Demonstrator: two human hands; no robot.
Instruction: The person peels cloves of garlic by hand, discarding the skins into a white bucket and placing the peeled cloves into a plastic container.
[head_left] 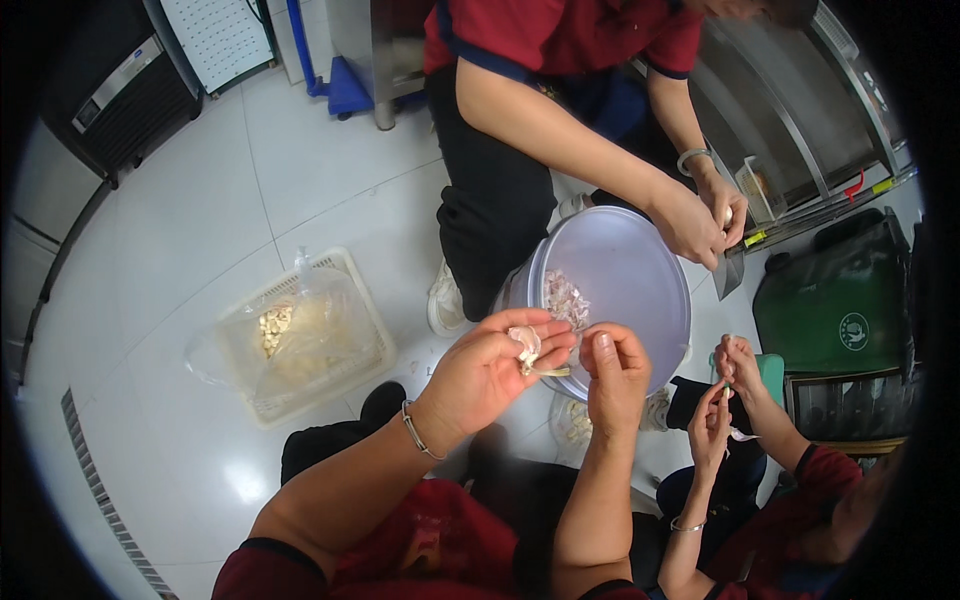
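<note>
On the white tiled floor (190,300), a co-worker (570,130) sits across from me, face mostly cut off by the upper edge; another (790,510) is at my right, trimmed by the dark rim. Between us stands a round lilac tub (635,270), its near edge hidden behind my hands. To my left is a cream basket (372,315) with a clear bag (330,325) that blurs the pale cloves (275,325) inside. My left hand (485,362) is palm up, fingers mostly straight, thumb lightly keeping the garlic piece against them. My right hand (617,378) is close beside it, thumb and forefinger nearly together; I can't tell whether they pinch anything. In the tub lies pinkish peel (566,298). The garlic piece (525,343) looks pinkish-white and papery, with a thin yellowish stalk (550,372) pointing rightward.
</note>
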